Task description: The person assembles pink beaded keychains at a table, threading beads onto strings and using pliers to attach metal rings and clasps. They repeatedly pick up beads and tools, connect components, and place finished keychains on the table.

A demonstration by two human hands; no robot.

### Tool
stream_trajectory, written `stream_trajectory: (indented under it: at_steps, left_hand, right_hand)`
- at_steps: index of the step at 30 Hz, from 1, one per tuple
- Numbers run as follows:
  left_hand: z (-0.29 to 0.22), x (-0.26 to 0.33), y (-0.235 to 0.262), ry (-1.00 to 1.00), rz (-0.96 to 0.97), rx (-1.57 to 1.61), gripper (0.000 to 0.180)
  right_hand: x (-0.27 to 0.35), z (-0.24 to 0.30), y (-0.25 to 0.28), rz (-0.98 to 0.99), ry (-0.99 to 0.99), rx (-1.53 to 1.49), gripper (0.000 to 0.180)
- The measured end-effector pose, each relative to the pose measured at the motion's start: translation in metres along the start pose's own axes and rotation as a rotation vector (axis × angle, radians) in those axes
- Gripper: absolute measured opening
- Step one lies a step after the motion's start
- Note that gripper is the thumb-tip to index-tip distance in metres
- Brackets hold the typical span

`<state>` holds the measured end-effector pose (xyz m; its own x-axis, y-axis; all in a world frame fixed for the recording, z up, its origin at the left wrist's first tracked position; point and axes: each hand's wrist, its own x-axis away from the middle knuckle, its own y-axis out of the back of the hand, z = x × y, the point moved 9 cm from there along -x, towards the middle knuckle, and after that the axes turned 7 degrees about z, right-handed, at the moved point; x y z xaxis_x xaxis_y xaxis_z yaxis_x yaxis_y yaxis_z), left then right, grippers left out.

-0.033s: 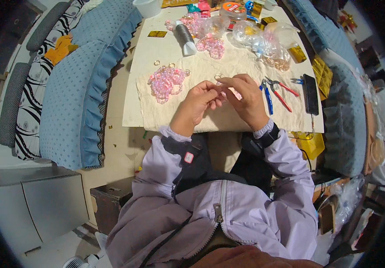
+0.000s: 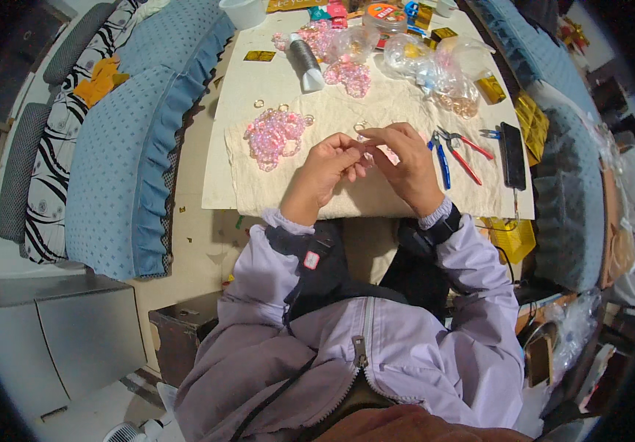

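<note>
Above the near part of the cloth, my left hand (image 2: 325, 175) and my right hand (image 2: 412, 169) meet at the fingertips. Both are closed in a pinch on a small strand of pink beads (image 2: 390, 155), which shows partly between the fingers. Exactly where each fingertip grips is hidden. To the left of my left hand lies a heap of pink beaded strands (image 2: 273, 140), with gold rings (image 2: 283, 107) along its upper edge. Just right of my right hand rest blue-handled pliers (image 2: 443, 163) and red-handled pliers (image 2: 468, 156).
A cream cloth (image 2: 258, 193) covers the near tabletop. Farther back are a dark thread spool (image 2: 304, 60), more pink beads (image 2: 351, 77), clear plastic bags (image 2: 406, 55) and a round tub (image 2: 385, 18). A black phone (image 2: 513, 156) lies near the right edge. Blue-covered seats (image 2: 126, 162) flank the table.
</note>
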<state>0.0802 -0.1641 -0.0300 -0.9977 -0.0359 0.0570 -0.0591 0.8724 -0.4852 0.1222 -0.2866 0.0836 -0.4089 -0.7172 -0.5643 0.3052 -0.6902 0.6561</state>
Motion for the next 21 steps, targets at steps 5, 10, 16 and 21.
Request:
stream_trajectory:
  at_steps: [5, 10, 16, 21]
  left_hand:
    - [-0.011, 0.006, -0.001, -0.046, -0.029, -0.296, 0.012]
    - [-0.008, 0.007, -0.001, -0.023, -0.01, -0.29, 0.013]
    - [-0.005, 0.004, -0.003, -0.063, 0.072, 0.007, 0.018]
    - [-0.009, 0.007, -0.011, -0.055, 0.126, 0.11, 0.02]
  right_hand:
    - [0.004, -0.008, -0.01, 0.079, -0.009, -0.028, 0.023]
    - [0.01, -0.019, -0.019, 0.165, -0.112, -0.03, 0.014]
    - [0.022, -0.062, -0.043, 0.226, -0.534, -0.733, 0.008]
    - [0.028, -0.068, -0.05, 0.241, -0.63, -0.869, 0.011]
